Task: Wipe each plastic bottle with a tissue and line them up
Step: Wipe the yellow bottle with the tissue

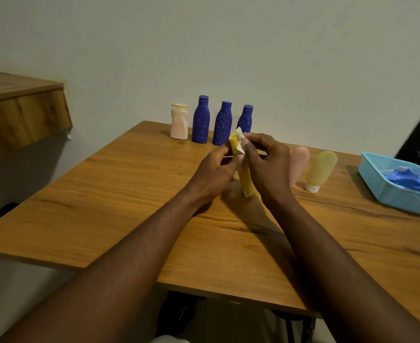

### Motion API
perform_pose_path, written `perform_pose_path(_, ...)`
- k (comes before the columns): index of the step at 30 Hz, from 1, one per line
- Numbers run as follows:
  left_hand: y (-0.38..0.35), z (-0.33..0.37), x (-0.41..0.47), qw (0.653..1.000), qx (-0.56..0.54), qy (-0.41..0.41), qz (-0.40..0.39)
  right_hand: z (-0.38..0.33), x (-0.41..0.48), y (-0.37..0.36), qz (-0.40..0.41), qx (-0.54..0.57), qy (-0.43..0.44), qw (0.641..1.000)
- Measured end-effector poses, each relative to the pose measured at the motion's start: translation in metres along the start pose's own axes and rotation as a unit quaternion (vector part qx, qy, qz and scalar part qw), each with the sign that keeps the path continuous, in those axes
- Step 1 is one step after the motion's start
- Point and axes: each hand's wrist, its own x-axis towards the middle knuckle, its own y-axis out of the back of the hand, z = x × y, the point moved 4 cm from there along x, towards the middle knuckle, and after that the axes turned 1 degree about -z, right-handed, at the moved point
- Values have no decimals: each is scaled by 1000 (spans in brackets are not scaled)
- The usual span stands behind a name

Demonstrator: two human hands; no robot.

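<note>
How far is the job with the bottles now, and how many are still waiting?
Apparently done: a pale bottle and three blue bottles stand in a row by the wall. In hand: the left hand holds a yellow bottle; the right hand pinches a tissue against its upper end. Left: a pink bottle and a second yellow bottle wait at the right, outside the row.

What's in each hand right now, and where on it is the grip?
The left hand grips the yellow bottle by its upper part. The right hand pinches the white tissue against the bottle's top end.
</note>
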Motion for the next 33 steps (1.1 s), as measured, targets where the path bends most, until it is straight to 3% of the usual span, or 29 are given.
perform_pose_path(10, 6, 1, 2, 999, 7, -4, 41, 27, -2, 0, -77, 7, -125, 989)
perform_pose_path(15, 10, 2, 2, 997, 21, -3, 71, 18, -3, 4, -38, 28, -92, 995)
perform_pose_path(21, 7, 0, 2, 999, 16, 10, 30, 12, 0, 7, -13, 85, -59, 995)
perform_pose_path(26, 6, -3, 2, 999, 12, 16, 31, 22, -3, 3, -73, 105, -124, 984)
perform_pose_path(33, 16, -4, 4, 995, -23, 28, 93, 40, -6, 2, -182, 19, -225, 957)
